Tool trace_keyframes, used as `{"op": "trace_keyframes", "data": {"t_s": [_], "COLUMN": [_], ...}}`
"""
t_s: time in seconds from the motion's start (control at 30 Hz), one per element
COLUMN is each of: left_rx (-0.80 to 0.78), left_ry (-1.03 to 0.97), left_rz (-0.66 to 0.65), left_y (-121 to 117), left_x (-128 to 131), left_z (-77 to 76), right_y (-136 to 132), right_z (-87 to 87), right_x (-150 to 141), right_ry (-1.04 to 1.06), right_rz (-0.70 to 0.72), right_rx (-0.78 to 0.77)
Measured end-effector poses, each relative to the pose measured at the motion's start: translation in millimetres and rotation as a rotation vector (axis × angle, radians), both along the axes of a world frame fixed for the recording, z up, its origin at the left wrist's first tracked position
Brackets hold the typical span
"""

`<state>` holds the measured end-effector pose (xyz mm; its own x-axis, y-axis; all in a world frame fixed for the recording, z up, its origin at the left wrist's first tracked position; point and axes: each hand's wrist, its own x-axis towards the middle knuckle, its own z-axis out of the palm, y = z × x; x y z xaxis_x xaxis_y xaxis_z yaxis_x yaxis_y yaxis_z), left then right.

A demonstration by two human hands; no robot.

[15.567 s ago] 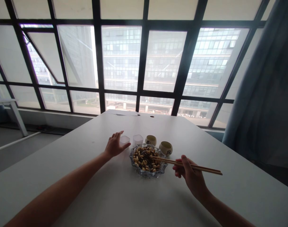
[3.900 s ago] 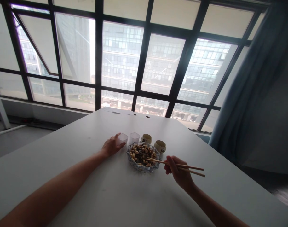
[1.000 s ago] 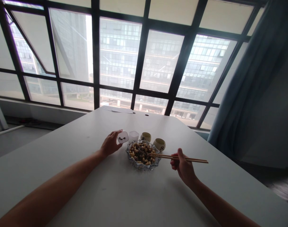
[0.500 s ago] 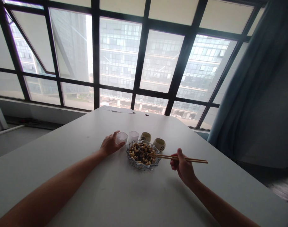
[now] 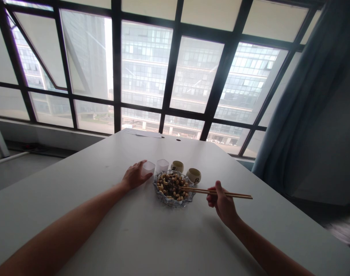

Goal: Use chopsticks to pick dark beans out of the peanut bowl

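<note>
My left hand [image 5: 135, 175] is curved around the near side of a small translucent plastic cup [image 5: 149, 168], thumb in front and fingers behind. My right hand [image 5: 223, 201] grips a pair of wooden chopsticks [image 5: 202, 190], thumb on top. Their tips reach into a glass bowl [image 5: 175, 204] with a wavy rim, among pale and brown nuts or beans [image 5: 170, 186] mixed with thin dark pieces. Whether the tips pinch one is too small to tell.
A second translucent cup [image 5: 162, 165] stands right of the first. Behind the bowl are two small cream cups with dark characters, one [image 5: 177, 166] farther left, the other [image 5: 193, 175] nearer my right hand. All rest on a white table [image 5: 152, 237]. Papers [image 5: 146, 134] lie at its far end.
My left hand has shifted very slightly right at the plastic cup. The right hand and the chopsticks look unmoved.
</note>
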<state>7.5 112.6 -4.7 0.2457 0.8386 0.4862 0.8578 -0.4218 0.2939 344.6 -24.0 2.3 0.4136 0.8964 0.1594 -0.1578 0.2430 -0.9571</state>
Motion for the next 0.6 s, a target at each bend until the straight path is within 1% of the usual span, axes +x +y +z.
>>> {"op": "trace_keyframes", "data": {"t_s": [0.2,0.4,0.6], "left_rx": [-0.043,-0.019,-0.002], "left_ry": [0.006,0.023,0.031], "left_rz": [0.024,0.066,0.069], "left_y": [-2.2,-0.1,2.2], "left_x": [1.4,0.7,0.5], "left_z": [2.9,0.4,-2.5], "right_y": [0.1,-3.7,-3.1], "right_z": [-0.3,5.0,3.8], "right_x": [-0.1,-3.4,-3.2], "right_ry": [-0.013,-0.017,-0.033], "right_rz": [-0.004,-0.001,-0.004], "right_rx": [0.008,0.003,0.003]}}
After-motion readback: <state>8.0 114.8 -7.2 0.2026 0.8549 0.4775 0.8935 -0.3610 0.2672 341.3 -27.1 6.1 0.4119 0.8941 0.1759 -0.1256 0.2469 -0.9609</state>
